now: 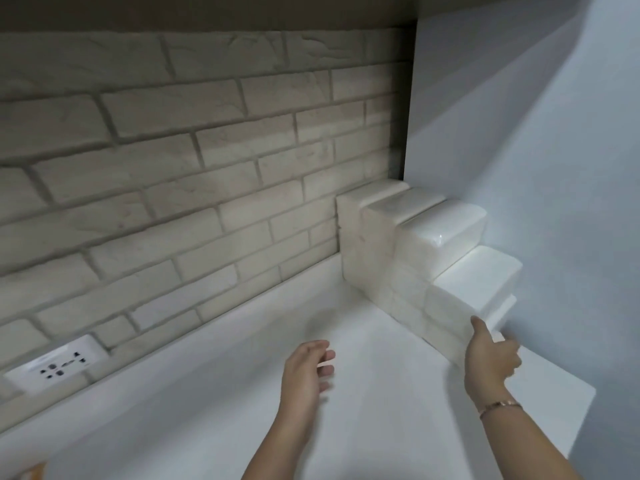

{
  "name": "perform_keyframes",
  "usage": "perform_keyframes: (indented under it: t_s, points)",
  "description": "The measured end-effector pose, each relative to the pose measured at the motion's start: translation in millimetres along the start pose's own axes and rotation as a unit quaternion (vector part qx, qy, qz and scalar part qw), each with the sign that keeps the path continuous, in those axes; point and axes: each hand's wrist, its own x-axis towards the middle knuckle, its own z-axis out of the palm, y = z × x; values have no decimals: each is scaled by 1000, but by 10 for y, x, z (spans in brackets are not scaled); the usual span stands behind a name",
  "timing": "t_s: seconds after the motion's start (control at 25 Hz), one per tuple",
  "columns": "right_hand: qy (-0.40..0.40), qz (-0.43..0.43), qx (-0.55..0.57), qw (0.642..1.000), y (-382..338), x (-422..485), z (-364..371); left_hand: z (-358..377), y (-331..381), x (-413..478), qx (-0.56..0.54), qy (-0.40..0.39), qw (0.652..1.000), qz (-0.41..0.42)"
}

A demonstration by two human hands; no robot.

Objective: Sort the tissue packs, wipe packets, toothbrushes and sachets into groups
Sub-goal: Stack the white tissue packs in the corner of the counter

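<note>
Several white tissue packs (408,247) stand in a stepped stack against the right wall, in the corner of a white counter (214,403). My right hand (490,358) grips the nearest, lowest tissue pack (446,317) at its front end, thumb up along its side. My left hand (306,372) hovers over the counter to the left of the stack, fingers loosely curled and apart, holding nothing. No wipe packets, toothbrushes or sachets are in sight.
A pale brick wall (194,150) runs along the back of the counter, with a white power socket (55,367) low at the left. A plain white wall (554,168) bounds the right side. The counter's right edge (585,407) ends near my right wrist.
</note>
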Motion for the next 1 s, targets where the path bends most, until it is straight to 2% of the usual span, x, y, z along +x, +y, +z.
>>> perform_keyframes:
  t_s: [0.04, 0.08, 0.16, 0.32, 0.56, 0.84, 0.92, 1.0]
  points:
    - [-45, 46, -9, 998, 90, 0, -12, -157, -55, -30, 2, 8, 1000, -8]
    - [-99, 48, -12, 994, 157, -28, -23, -289, -107, -60, 4, 15, 1000, -17]
    - [-159, -4, -29, 987, 239, -74, -28, -473, -192, -115, 7, 20, 999, -28]
    - [-130, -95, -113, 981, 279, -27, -21, -551, -263, -184, 17, 11, 999, -34]
    - [-136, -122, -181, 966, 429, 166, -22, -185, -309, -50, 27, -29, 999, -28]
    - [-175, -111, -133, 969, 442, 217, -253, 950, -384, 155, 101, -169, 979, -52]
    - [-202, -64, -57, 976, 436, 310, -377, 1316, -343, 224, 123, -194, 972, -44]
    - [-183, 17, 56, 981, 341, 533, -438, 1708, -274, 294, 136, -183, 974, -14]
